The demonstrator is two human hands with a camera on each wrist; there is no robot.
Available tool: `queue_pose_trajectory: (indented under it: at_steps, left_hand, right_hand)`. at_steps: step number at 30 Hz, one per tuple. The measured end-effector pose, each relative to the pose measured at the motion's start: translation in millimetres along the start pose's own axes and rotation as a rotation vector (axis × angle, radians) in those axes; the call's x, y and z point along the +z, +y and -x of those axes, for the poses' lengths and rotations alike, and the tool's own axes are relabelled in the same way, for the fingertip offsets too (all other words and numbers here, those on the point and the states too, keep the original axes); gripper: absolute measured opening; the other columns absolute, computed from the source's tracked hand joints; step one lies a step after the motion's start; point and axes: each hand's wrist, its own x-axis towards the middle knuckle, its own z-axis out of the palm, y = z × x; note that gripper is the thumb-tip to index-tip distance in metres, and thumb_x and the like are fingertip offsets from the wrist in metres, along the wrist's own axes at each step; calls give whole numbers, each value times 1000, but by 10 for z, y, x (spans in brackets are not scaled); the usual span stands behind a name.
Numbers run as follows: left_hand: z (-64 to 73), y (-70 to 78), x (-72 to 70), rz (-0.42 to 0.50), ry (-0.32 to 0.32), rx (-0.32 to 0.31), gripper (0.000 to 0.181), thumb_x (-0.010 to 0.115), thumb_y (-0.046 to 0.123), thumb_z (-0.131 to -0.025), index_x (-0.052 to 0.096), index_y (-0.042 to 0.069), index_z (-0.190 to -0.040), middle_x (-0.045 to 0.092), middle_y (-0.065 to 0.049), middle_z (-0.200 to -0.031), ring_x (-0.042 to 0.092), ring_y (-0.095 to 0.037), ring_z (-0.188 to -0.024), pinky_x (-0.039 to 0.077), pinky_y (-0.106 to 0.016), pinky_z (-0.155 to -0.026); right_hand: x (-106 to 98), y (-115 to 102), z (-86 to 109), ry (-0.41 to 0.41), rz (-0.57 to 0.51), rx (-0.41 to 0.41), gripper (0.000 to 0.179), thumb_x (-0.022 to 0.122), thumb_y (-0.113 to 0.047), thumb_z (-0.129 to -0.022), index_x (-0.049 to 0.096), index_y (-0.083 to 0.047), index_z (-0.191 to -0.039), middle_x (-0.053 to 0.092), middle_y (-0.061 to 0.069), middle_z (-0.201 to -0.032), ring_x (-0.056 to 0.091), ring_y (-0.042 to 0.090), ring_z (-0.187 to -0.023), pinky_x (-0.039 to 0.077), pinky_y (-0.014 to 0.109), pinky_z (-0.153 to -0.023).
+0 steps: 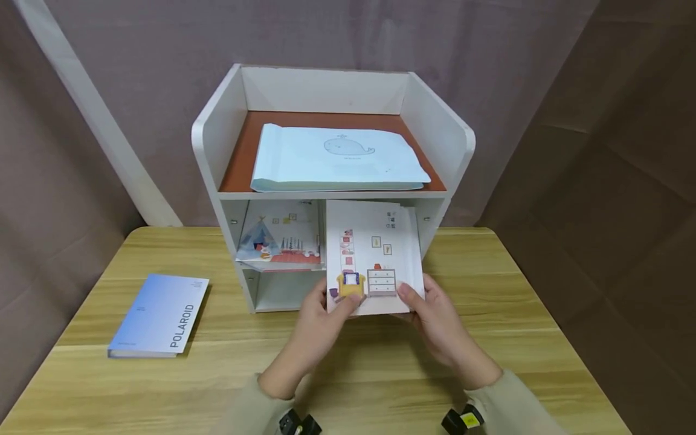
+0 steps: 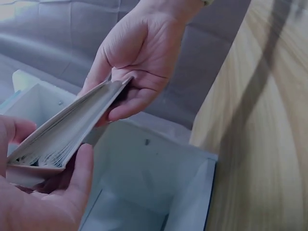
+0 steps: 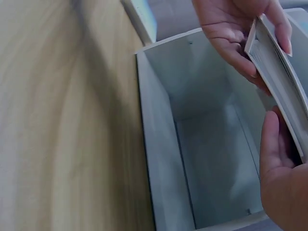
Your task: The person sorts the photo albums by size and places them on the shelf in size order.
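One left hand (image 1: 318,323) and one right hand (image 1: 441,321), both clamped on a white book (image 1: 399,254) (thumbs on top)

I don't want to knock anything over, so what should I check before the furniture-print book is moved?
1. Left hand gripping the furniture-print book: ok.
2. Right hand gripping it too: ok.
3. Whale-print book lying on the top shelf: ok.
4. Blue POLAROID book apart from both hands: ok.
5. Tent-print book inside the left middle compartment: ok.
6. Right middle compartment free behind the held book: cannot tell, hidden.
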Motion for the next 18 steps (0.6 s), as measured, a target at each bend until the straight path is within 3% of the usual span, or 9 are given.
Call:
queue_pose_trajectory:
  at_steps: [5,9,18]
  left_hand:
    - [-47,9,-37,124,-37,-40,40,61,17,-97,48,-1,-130,60,-19,-116,65,-31,-100,55,-37,-85]
    - [-84,16,-46,194,-43,-50,40,61,17,-97,48,-5,-128,62,-23,-111,66,-35,-98,55,-38,-85]
    - [-148,41,-30,203,-14,-101,46,64,29,-95,51,-4,-124,65,-20,-109,68,-30,-94,54,-42,-86]
  right_hand:
    - [36,-79,-120,-8,-61,2,48,58,-25,-99,41,-5,-139,65,8,-118,66,21,-98,55,37,-86]
    - [52,-151,-184,10,-69,33,49,59,-29,-98,42,-6,-138,66,8,-116,67,19,-94,56,34,-82]
    - [57,-249,-213,20,-96,123,60,59,-34,-97,38,4,-138,66,13,-112,67,19,-94,56,34,-83]
